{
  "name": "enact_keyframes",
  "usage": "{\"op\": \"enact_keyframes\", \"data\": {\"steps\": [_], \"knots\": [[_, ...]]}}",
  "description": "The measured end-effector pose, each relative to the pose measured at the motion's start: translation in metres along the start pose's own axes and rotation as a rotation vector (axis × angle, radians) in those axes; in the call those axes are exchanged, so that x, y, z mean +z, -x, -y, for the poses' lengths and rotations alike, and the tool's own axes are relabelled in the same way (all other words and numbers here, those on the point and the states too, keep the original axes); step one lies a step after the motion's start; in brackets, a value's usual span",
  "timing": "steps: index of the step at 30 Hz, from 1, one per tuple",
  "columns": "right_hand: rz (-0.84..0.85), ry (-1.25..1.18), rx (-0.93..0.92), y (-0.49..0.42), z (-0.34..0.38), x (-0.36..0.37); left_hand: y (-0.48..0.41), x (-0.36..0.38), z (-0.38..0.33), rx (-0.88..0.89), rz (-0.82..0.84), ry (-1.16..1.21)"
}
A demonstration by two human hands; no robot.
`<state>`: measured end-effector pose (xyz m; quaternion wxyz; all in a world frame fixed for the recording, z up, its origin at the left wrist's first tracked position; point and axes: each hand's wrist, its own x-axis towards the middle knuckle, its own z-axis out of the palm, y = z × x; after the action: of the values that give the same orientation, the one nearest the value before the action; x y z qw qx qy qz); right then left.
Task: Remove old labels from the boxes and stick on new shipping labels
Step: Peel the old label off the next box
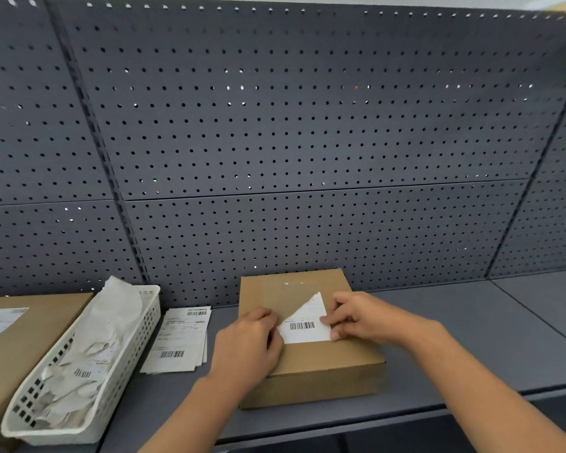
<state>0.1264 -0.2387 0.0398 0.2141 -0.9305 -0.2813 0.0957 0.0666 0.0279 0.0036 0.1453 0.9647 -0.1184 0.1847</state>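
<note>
While both hands sit on the brown box (311, 364), which lies flat mid-shelf near the front edge, the white label (304, 326) is on its lid between them. Label faces barcode up. Its upper-left edge runs slanted, so the top looks like a triangle; can't tell if that corner is folded or lifted. Left hand (247, 344) rests on the lid at the label's left edge, fingers (265, 317) bent, tips hidden; can't tell if they pinch the label or only press it. Right hand (356, 317) is at the label's right edge, thumb on the printed face, fingers bent at the edge, holding the label.

Just left of the box, a stack of flat labels (180, 338) lies on the grey shelf (504, 315), barcodes up. Next left is a white slotted basket (129, 358) full of crumpled paper (89, 348). Leftmost is a second box (56, 305), just beside the basket, with a printed sticker (0, 322) on top. Grey pegboard (275, 125) stands behind everything
</note>
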Motion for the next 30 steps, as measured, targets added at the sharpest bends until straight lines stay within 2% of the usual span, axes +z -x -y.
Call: {"op": "enact_keyframes", "data": {"steps": [7,13,23,30], "knots": [[0.031,0.016,-0.034,-0.01,0.002,-0.002,-0.001,0.007,-0.001,0.013,-0.018,-0.121],[0.089,-0.022,-0.015,-0.012,0.005,-0.011,0.0,0.01,-0.001,0.019,-0.071,-0.119],[-0.071,0.028,-0.09,-0.002,-0.003,0.007,0.004,0.011,-0.003,-0.006,-0.109,-0.068],[-0.115,0.039,-0.118,-0.001,-0.005,0.011,0.003,0.013,-0.002,-0.021,-0.109,-0.052]]}}
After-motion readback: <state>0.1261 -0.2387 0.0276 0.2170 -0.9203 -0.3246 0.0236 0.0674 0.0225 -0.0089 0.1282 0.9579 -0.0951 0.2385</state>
